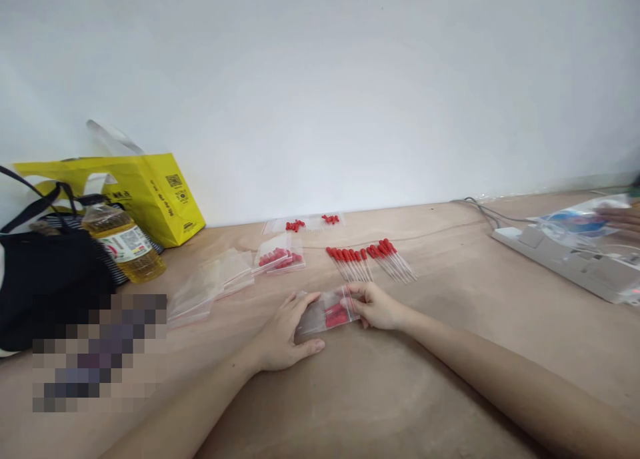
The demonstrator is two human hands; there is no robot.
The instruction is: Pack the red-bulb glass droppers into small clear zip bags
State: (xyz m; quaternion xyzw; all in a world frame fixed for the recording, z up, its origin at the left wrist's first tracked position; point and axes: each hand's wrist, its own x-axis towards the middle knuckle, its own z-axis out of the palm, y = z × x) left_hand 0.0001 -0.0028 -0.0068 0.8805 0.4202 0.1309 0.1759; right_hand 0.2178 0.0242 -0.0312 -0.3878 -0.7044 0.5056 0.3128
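A small clear zip bag point(314, 317) with red pieces inside lies on the table between my hands. My left hand point(286, 333) rests on the bag's left end, thumb and fingers spread apart. At the zip end, my right hand point(371, 305) pinches the bag's edge. Beyond the hands lie two groups of thin clear sticks with red tops point(347, 255) point(389, 253). More clear bags holding red pieces point(281, 257) are behind my left hand, beside a fanned stack of flat clear bags point(210, 282).
Two bags with red pieces point(295, 225) lie by the wall. At left are a yellow bag point(170, 205), an oil bottle point(125, 245), a black bag point(50, 285) and a blurred-out object. At right, another person's hand point(620, 215) is by a plastic packet, near a white power strip point(565, 259).
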